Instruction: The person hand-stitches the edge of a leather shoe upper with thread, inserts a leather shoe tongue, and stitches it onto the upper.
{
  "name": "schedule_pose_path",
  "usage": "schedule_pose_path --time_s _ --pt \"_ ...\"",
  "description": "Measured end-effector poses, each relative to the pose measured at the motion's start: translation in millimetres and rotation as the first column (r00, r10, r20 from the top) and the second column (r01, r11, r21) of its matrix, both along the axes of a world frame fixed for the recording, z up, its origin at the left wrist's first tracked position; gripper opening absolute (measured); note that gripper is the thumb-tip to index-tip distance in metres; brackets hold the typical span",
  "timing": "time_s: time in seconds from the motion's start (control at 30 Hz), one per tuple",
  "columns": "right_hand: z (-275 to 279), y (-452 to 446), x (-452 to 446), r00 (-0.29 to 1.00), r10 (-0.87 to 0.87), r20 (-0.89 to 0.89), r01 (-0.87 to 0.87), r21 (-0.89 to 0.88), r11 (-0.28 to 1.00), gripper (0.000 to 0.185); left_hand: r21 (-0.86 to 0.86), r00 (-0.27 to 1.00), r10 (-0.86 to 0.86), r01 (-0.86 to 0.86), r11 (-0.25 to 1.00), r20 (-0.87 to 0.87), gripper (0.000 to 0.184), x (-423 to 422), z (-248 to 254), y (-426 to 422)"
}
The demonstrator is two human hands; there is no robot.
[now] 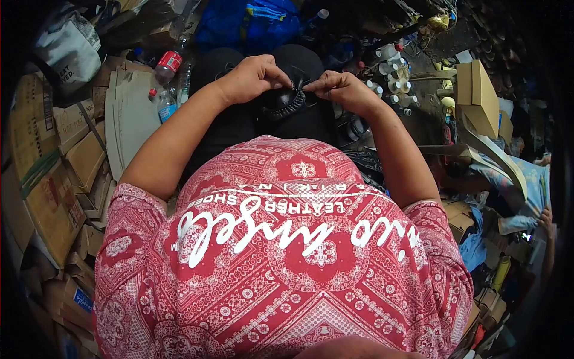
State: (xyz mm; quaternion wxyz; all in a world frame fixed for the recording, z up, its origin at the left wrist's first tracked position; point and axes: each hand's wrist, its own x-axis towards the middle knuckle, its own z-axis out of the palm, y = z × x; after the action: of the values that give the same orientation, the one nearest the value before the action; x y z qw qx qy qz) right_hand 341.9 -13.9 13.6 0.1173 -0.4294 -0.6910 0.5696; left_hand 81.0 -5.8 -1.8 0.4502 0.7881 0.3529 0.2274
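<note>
On my lap, over dark trousers, rests a black leather shoe (286,106) with a ridged, puckered seam curving along its near side. My left hand (254,79) pinches at its upper edge with thumb and forefinger. From the other side my right hand (342,90) also pinches there, its fingertips a short gap from the left ones. Whether a thin thread runs between the fingertips is too small to tell.
Plastic bottles, one with a red label (168,64), stand at left beside a pale curved board (133,119). Cardboard boxes (45,173) pile up further left. Several small white-capped bottles (396,84) and a tan box (478,93) are at right. Another person's arm (545,239) shows at far right.
</note>
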Motion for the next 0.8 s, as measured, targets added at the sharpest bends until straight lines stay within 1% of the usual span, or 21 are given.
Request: schedule_pose_path --time_s 0.07,0.1,0.17,0.27,0.4,0.47,0.63,0.7,0.73,0.77,0.8 --pt "-2 3 -1 1.0 0.001 -0.024 -0.001 -0.022 1.0 0.03 -0.106 1.0 -0.024 0.026 0.994 0.02 0.02 0 -2 4" --pt "-2 3 -1 0.999 0.0 -0.047 -0.002 -0.045 0.999 0.03 -0.102 1.0 -0.023 0.025 0.994 0.019 0.02 1 -2 4" --pt "-2 3 -2 0.999 0.012 -0.044 -0.013 -0.024 1.0 0.03 -0.164 0.999 -0.015 0.019 0.986 0.03 0.02 0 -2 5" --pt "-4 -1 0 0.999 0.006 -0.044 -0.006 0.0 1.0 0.029 -0.194 0.999 -0.01 0.018 0.981 0.043 0.021 -3 -3 1" --pt "-8 -7 3 0.998 -0.041 -0.05 0.04 -0.02 0.999 0.029 -0.163 1.0 -0.017 0.014 0.987 -0.015 0.023 -2 2 -2" --pt "-6 -9 4 0.998 -0.048 -0.05 0.047 -0.023 0.999 0.029 -0.103 0.999 -0.03 0.025 0.994 -0.042 0.022 -2 2 0" --pt "-7 -10 2 0.997 -0.063 -0.044 0.062 -0.029 0.998 0.029 -0.143 1.0 -0.018 0.015 0.99 -0.018 0.021 -3 -3 -1" --pt "-11 -12 0 0.997 -0.072 -0.042 0.074 0.055 0.996 0.031 -0.158 1.0 -0.013 0.012 0.987 -0.005 0.021 -1 -4 -3" --pt "-14 -12 -3 0.997 -0.072 -0.04 0.074 0.057 0.996 0.031 -0.151 1.0 0.027 -0.027 0.988 -0.002 0.02 -2 -7 -5" --pt "-17 -15 -4 0.993 -0.1 -0.065 0.105 0.083 0.991 0.031 -0.142 0.998 0.065 -0.064 0.988 -0.002 0.02 -1 -7 -7" --pt "-20 -19 -5 0.988 -0.129 -0.09 0.138 0.106 0.985 0.031 -0.14 0.998 0.062 -0.061 0.988 -0.004 0.02 1 -6 -10"
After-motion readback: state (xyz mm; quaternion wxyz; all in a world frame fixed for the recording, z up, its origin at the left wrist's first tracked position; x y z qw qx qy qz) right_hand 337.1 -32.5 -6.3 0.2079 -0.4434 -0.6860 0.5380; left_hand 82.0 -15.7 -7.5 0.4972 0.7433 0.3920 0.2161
